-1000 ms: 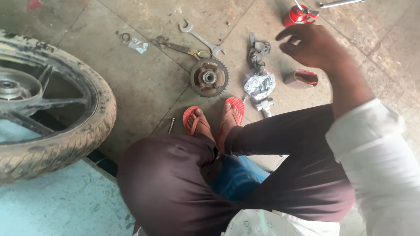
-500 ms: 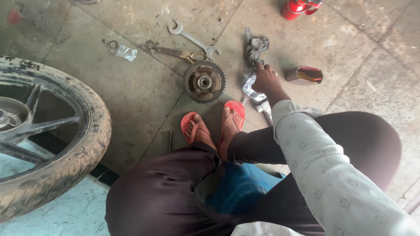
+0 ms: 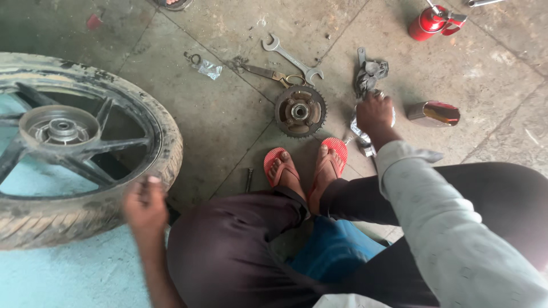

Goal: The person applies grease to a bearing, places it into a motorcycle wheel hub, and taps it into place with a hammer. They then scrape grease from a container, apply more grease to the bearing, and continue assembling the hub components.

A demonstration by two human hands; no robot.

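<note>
Left hand hangs blurred low in the picture, fingers loosely open and holding nothing, its fingertips just beside the muddy tyre of the motorcycle wheel that lies flat at the left, partly on a pale blue mat. Right hand reaches out past the knees, its pale sleeve running back toward the camera, and closes down on a crumpled silvery part on the concrete floor; how firmly the fingers grip it I cannot tell, since the back of the hand covers them. Two feet in red sandals stand between the hands, the right sandal just beside that silvery part. A short dark bolt lies left of the sandals. Just beyond the toes sits a toothed sprocket with its hub facing up. Right of the right hand lies a chrome cylinder on its side. Beyond the sprocket are pliers, an open-ended spanner and a small plastic bag. A grey metal bracket lies just past the right hand. Farthest off, a red oil can.
</note>
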